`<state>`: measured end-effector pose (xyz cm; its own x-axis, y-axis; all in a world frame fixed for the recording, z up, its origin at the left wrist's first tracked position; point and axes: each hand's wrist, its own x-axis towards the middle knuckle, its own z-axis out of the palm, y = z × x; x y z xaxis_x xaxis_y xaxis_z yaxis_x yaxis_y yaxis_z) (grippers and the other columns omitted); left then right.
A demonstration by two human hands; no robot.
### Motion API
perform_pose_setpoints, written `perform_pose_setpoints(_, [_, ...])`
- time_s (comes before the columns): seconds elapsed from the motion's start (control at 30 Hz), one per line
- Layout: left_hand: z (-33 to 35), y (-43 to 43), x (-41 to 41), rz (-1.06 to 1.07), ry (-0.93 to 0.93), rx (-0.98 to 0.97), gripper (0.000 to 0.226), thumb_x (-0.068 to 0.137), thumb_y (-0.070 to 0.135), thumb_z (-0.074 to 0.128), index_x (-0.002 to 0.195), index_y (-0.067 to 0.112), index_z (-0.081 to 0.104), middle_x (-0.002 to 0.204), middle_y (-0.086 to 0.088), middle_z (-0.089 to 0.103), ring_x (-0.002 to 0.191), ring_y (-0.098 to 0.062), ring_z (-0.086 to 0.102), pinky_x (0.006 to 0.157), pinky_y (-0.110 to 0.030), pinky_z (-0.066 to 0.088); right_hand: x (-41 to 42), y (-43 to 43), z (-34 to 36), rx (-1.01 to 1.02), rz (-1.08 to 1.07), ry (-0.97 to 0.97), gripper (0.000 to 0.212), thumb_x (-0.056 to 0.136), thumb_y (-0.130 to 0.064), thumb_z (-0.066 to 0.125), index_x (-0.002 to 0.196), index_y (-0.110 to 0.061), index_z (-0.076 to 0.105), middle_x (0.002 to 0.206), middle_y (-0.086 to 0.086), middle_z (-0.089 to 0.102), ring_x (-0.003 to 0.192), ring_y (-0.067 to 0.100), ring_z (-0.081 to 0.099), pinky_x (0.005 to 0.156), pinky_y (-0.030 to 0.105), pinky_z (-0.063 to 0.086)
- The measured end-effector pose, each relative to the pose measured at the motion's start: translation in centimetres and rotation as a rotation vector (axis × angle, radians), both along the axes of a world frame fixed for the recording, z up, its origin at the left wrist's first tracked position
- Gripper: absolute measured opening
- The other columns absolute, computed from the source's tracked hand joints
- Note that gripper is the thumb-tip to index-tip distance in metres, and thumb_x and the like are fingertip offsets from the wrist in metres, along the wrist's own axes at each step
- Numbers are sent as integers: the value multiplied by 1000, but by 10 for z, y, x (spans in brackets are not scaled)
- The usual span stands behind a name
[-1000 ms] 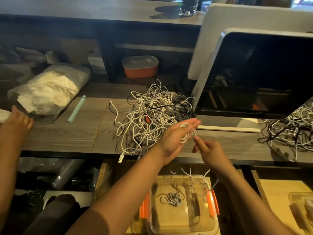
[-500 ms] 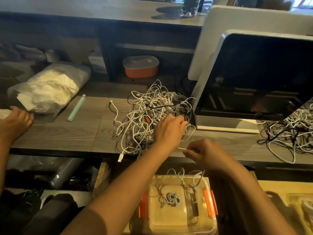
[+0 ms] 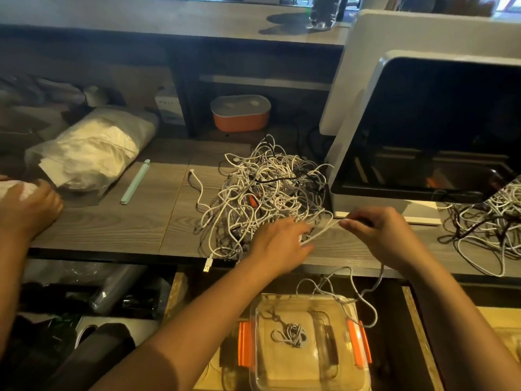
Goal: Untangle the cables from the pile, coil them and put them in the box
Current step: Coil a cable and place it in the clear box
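Near the grey wooden counter's [image 3: 112, 230] front edge, a thin white cable [image 3: 321, 232] slants between grips: left hand [image 3: 279, 244] holds, right hand [image 3: 383, 235] pinches farther back.

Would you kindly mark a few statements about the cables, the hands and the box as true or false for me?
1. A cable runs between the left hand and the right hand. True.
2. The box is empty. False: one coiled cable lies in it.
3. The box's clips are blue. False: they are orange.
4. The pile lies left of the monitor. True.
5. The green stick lies on the pile. False: it lies apart, on the table, left of the pile.
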<state>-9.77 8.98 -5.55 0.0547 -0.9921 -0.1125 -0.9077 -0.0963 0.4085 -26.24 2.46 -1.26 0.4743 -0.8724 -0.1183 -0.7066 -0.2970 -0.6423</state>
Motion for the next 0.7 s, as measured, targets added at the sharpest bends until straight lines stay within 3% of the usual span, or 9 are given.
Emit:
perform_pose_setpoints(0.07, [-1,-1,1,35,137,101,38,92,22,54,128,35,54,111,0,62,81,-15,56,63,-26,44,2,-1,-6,11,-4,-15,7,89,-29,59,81,-30,60,74,-2,61,68,13,56,58,27,44])
perform_pose_setpoints(0.13, [2,-1,0,133,457,112,45,94,10,48,129,37,54,106,-2,62,72,-14,55,55,-23,43,6,1,-15,54,-98,-122,11,89,-30,59,79,-27,62,70,1,60,64,16,54,57,30,44])
perform_pose_setpoints(0.23, [13,-1,-5,176,1160,33,42,97,5,41,134,24,48,127,-2,55,111,-12,55,95,-25,45,13,8,-31,159,-246,-229,31,92,-38,51,72,-17,63,58,0,54,53,11,47,53,25,37])
perform_pose_setpoints(0.3, [21,1,-10,129,1397,4,36,99,8,38,129,24,50,127,2,58,120,-2,50,107,-27,35,20,16,-39,225,-195,-168,45,95,-43,39,68,-14,60,57,-1,54,51,9,48,53,20,35])
perform_pose_setpoints(0.4, [28,-5,-17,156,1357,-125,26,100,10,36,113,22,56,100,2,67,102,2,58,97,-23,39,33,30,-40,274,18,-48,47,100,-39,31,67,-17,57,60,-4,55,49,-1,52,50,12,37])
perform_pose_setpoints(0.47, [30,-13,-20,239,1348,-240,22,99,6,37,100,17,56,79,0,59,73,1,59,76,-17,47,39,35,-39,266,114,12,40,101,-36,33,73,-20,57,67,-6,57,56,-1,53,56,14,39])
perform_pose_setpoints(0.53, [29,-21,-19,257,1188,-338,18,99,9,42,91,18,55,69,5,50,55,4,49,56,-9,40,43,37,-40,219,163,70,27,100,-33,40,87,-21,60,81,-3,63,72,6,58,66,23,45])
perform_pose_setpoints(0.6, [21,-27,-15,220,854,-431,9,97,21,50,88,20,55,75,9,52,63,5,50,57,-9,38,46,41,-38,184,173,55,17,98,-27,46,100,-20,61,92,-1,65,83,11,61,72,26,49])
perform_pose_setpoints(0.7, [5,-32,-8,161,392,-561,27,94,38,46,93,15,61,92,-1,57,84,-11,52,66,-23,38,50,42,-30,172,215,-26,14,96,-21,50,94,-17,63,82,-3,64,75,12,61,63,22,46])
